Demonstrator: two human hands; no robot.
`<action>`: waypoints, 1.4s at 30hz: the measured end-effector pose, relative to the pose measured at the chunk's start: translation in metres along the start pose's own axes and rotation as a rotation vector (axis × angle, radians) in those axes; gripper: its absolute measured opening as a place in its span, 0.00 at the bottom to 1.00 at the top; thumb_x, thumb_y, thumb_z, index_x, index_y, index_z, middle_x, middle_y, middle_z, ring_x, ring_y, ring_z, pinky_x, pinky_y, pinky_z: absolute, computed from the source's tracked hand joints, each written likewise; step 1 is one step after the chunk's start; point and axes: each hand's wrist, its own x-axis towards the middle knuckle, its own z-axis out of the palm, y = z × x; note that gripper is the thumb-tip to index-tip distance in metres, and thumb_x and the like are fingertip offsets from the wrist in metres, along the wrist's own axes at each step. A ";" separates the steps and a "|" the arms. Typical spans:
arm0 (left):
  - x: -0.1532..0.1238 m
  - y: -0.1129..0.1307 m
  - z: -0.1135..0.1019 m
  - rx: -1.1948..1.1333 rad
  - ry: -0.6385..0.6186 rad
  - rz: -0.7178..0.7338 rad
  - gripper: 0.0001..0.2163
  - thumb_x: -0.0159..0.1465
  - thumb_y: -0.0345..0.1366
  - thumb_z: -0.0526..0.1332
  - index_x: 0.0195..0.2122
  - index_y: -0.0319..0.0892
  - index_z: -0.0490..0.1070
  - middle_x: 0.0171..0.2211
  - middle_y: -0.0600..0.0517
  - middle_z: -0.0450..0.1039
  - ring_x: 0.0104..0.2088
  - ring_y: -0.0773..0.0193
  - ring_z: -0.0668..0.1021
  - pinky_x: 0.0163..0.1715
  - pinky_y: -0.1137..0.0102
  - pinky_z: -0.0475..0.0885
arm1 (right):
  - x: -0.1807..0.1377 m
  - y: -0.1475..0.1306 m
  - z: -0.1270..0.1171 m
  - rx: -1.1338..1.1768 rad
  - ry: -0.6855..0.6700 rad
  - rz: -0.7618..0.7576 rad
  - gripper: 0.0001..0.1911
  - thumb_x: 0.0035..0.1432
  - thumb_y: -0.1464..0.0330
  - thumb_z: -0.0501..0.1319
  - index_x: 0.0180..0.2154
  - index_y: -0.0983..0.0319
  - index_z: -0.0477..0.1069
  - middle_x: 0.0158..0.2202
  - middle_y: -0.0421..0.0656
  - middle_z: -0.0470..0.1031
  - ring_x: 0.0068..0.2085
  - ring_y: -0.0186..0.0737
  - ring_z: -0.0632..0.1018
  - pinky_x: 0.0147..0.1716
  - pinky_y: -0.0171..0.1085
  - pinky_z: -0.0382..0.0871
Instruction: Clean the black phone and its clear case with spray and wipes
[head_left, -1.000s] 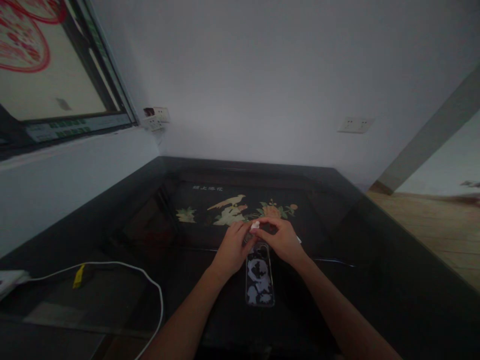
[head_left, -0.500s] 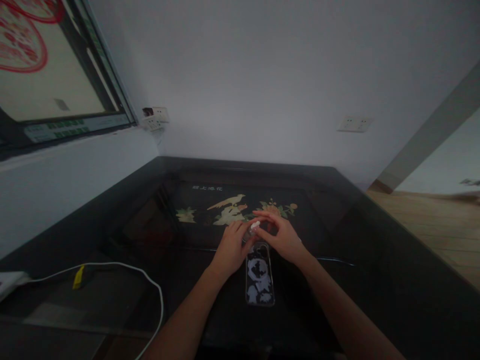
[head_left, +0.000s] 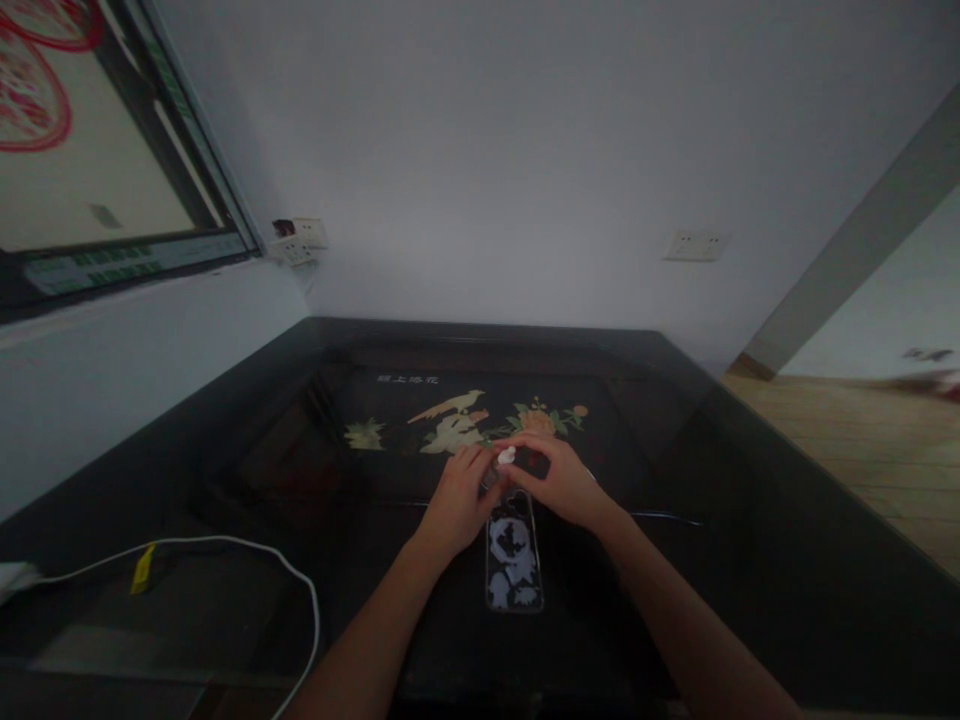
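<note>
right hand [head_left: 564, 482] pinches the white piece [head_left: 507, 456], likely light, best edge-held, at twelve o'clock from the clear case [head_left: 523, 572]; left hand [head_left: 457, 502], grip unclear

White piece [head_left: 507, 455], clear case [head_left: 523, 570] with pale patches, black tabletop [head_left: 750, 570] with bird-and-flower pattern, white cable [head_left: 316, 612], yellow tag [head_left: 142, 570]
</note>
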 end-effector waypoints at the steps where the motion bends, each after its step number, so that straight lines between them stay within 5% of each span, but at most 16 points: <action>1: 0.000 0.000 0.000 0.000 -0.001 -0.002 0.15 0.70 0.36 0.60 0.57 0.45 0.68 0.50 0.46 0.72 0.52 0.53 0.72 0.54 0.55 0.69 | 0.000 -0.001 -0.001 -0.002 -0.008 0.005 0.16 0.61 0.68 0.66 0.51 0.54 0.76 0.47 0.41 0.81 0.43 0.41 0.78 0.43 0.39 0.70; 5: 0.000 0.001 -0.001 0.003 -0.014 -0.008 0.16 0.70 0.33 0.60 0.58 0.45 0.68 0.49 0.46 0.72 0.51 0.53 0.73 0.52 0.56 0.70 | 0.001 -0.004 0.001 -0.049 0.072 0.037 0.19 0.54 0.64 0.73 0.48 0.58 0.75 0.43 0.42 0.80 0.42 0.42 0.78 0.41 0.39 0.69; 10: 0.000 -0.001 0.000 0.007 -0.006 -0.001 0.16 0.70 0.36 0.60 0.59 0.46 0.68 0.48 0.46 0.72 0.50 0.53 0.73 0.51 0.56 0.70 | 0.004 -0.006 0.001 -0.035 0.034 0.048 0.08 0.61 0.62 0.68 0.38 0.59 0.76 0.35 0.41 0.79 0.38 0.41 0.78 0.42 0.40 0.69; 13: -0.001 -0.001 0.001 0.000 -0.009 -0.003 0.16 0.71 0.37 0.60 0.59 0.46 0.68 0.48 0.47 0.72 0.51 0.54 0.73 0.53 0.57 0.70 | 0.004 -0.008 -0.005 -0.013 -0.031 -0.013 0.07 0.63 0.66 0.66 0.43 0.58 0.77 0.41 0.43 0.80 0.43 0.42 0.78 0.45 0.41 0.69; 17: 0.000 0.000 0.000 -0.005 -0.010 -0.008 0.14 0.71 0.36 0.60 0.57 0.46 0.69 0.49 0.46 0.72 0.51 0.53 0.73 0.53 0.57 0.69 | 0.003 -0.012 -0.009 -0.007 -0.057 -0.010 0.17 0.61 0.68 0.67 0.52 0.56 0.74 0.48 0.44 0.78 0.48 0.43 0.78 0.43 0.40 0.71; 24: -0.001 -0.001 0.001 0.007 -0.019 -0.006 0.15 0.71 0.36 0.60 0.58 0.46 0.68 0.48 0.47 0.72 0.50 0.54 0.73 0.51 0.57 0.70 | 0.006 -0.009 -0.003 -0.050 -0.005 0.048 0.10 0.60 0.61 0.69 0.36 0.59 0.74 0.33 0.39 0.76 0.36 0.39 0.77 0.39 0.39 0.69; 27: -0.002 -0.002 0.002 0.008 -0.016 -0.003 0.15 0.71 0.38 0.59 0.59 0.46 0.67 0.48 0.47 0.72 0.50 0.54 0.73 0.52 0.56 0.70 | 0.005 -0.008 -0.008 -0.024 -0.063 -0.007 0.05 0.63 0.66 0.67 0.40 0.59 0.76 0.37 0.40 0.77 0.39 0.39 0.77 0.42 0.38 0.69; 32: -0.002 -0.002 0.002 0.016 -0.015 -0.010 0.15 0.70 0.35 0.60 0.58 0.46 0.68 0.49 0.46 0.72 0.51 0.53 0.73 0.52 0.56 0.70 | 0.005 -0.013 -0.013 -0.021 -0.112 -0.032 0.17 0.60 0.68 0.69 0.51 0.56 0.75 0.45 0.41 0.77 0.45 0.40 0.77 0.47 0.39 0.69; 38: -0.002 -0.002 0.002 0.007 -0.015 -0.002 0.15 0.70 0.36 0.60 0.57 0.46 0.69 0.48 0.46 0.73 0.50 0.53 0.74 0.52 0.56 0.71 | 0.009 -0.013 -0.008 -0.071 -0.034 0.017 0.08 0.59 0.64 0.71 0.38 0.60 0.76 0.35 0.40 0.77 0.38 0.39 0.77 0.40 0.38 0.68; 42: -0.002 -0.001 0.002 0.009 -0.018 -0.001 0.17 0.71 0.39 0.60 0.59 0.46 0.68 0.49 0.46 0.73 0.50 0.53 0.74 0.53 0.55 0.70 | 0.010 -0.012 -0.015 -0.049 -0.093 -0.010 0.07 0.62 0.67 0.68 0.43 0.57 0.78 0.39 0.41 0.79 0.41 0.39 0.77 0.43 0.39 0.69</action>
